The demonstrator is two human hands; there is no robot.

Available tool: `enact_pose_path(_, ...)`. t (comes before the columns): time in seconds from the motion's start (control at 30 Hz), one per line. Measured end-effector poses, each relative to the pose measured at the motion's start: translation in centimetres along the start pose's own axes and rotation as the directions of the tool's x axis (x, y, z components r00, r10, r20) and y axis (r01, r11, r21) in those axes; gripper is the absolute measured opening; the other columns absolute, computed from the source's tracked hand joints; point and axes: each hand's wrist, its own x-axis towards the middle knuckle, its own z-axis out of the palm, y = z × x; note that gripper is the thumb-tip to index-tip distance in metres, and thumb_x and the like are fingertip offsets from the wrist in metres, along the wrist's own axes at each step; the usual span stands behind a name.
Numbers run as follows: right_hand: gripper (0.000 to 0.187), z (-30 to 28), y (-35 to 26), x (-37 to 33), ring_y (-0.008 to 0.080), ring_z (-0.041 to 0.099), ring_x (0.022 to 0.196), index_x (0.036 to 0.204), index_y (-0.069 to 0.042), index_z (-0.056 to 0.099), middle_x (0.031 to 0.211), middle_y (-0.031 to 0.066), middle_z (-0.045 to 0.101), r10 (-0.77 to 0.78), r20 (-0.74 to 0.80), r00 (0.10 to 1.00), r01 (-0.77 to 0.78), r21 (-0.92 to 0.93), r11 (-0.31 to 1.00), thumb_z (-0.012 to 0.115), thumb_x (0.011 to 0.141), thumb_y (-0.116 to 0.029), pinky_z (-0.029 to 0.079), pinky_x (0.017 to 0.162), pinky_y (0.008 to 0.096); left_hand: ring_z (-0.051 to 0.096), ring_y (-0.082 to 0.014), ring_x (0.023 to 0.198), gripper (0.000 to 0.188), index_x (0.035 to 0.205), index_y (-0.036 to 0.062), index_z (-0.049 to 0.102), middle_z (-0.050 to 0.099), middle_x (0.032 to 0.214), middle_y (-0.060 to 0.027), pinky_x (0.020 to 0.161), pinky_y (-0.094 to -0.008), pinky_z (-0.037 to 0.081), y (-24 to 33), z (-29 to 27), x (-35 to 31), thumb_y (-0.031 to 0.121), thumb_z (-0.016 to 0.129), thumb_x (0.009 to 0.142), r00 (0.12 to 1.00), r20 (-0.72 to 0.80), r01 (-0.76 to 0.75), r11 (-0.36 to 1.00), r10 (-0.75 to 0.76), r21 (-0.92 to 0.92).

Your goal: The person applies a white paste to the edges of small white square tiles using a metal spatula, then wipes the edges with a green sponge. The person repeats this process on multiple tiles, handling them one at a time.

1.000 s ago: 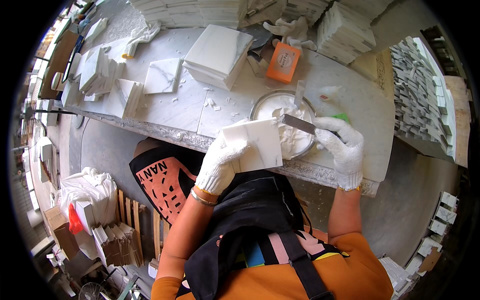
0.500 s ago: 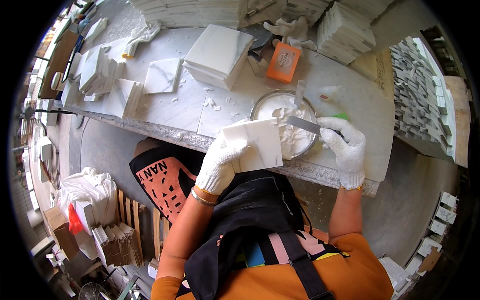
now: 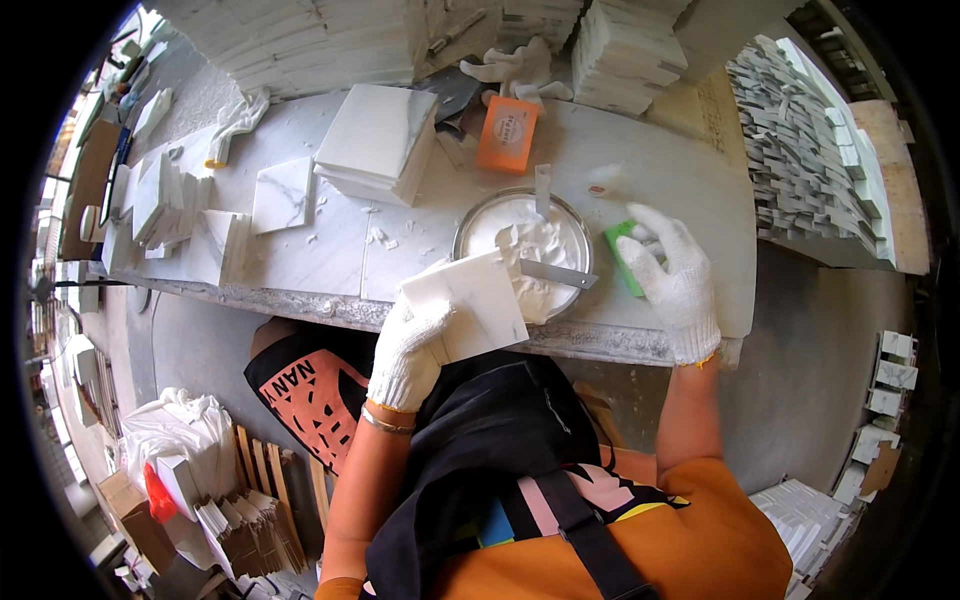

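My left hand (image 3: 408,345), in a white knitted glove, grips a square white marble tile (image 3: 475,305) by its left side. The tile hangs in front of the round tub (image 3: 462,228), which holds white paste (image 3: 540,240). A flat metal scraper (image 3: 560,274) lies across the tub's right rim, free of my hands. Another metal blade (image 3: 543,188) stands at the tub's far rim. My right hand (image 3: 675,285), gloved too, is open beside a green block (image 3: 622,258) on the table, fingers apart and partly over its edge. Whether they touch it I cannot tell.
Behind the tub is an orange box (image 3: 508,135). A stack of marble tiles (image 3: 375,140) stands left of it, with a single tile (image 3: 283,195) farther left. Tall tile stacks (image 3: 625,55) line the back. The table's rough front edge (image 3: 340,312) runs before me.
My right hand has let go of the scraper, now resting on the tub, and opened beside the green block. The tile stays in my left hand, slightly turned. The whole view has shifted.
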Motion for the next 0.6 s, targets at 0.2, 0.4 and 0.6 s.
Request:
enact_pose_path(0.2,0.048,-2.2,2.3,0.0,0.0291,0.063,0.108,0.129,-0.009,0.060,0.120,0.0149,0.062,0.010,-0.104,0.995,-0.024,-0.129,0.991,0.073,0.086,-0.028,0.050,0.092,0.0386,0.058,-0.0232,0.117,0.067,0.139,-0.0029,0.046,0.059,0.129,-0.0113,0.101,-0.0368,0.047,-0.2,-0.2,0.1,0.017,0.075,0.082,1.000,-0.015,-0.010,1.000,0.011,0.021)
enact_pose_path(0.4,0.057,0.0,1.5,3.4,0.0338,0.057,0.119,0.132,-0.009,0.058,0.131,0.0171,0.057,-0.071,-0.108,0.992,0.056,-0.139,0.989,0.075,0.082,-0.031,0.046,0.101,0.0420,0.058,-0.0230,0.116,0.067,0.139,-0.0031,0.046,0.059,0.129,-0.0116,0.100,-0.0363,0.047,0.0,0.1,0.0,0.016,0.074,0.082,1.000,0.002,-0.022,1.000,0.022,0.008)
enact_pose_path(0.6,0.055,2.4,4.2,7.8,0.0326,0.057,0.119,0.127,-0.006,0.059,0.129,0.0169,0.058,-0.151,0.059,0.987,0.162,-0.300,0.940,0.075,0.079,-0.029,0.046,0.099,0.0393,0.059,-0.0211,0.114,0.066,0.139,-0.0029,0.048,0.060,0.128,-0.0107,0.098,-0.0349,0.048,0.1,0.2,-0.2,0.018,0.075,0.083,1.000,-0.011,-0.002,1.000,0.003,0.029)
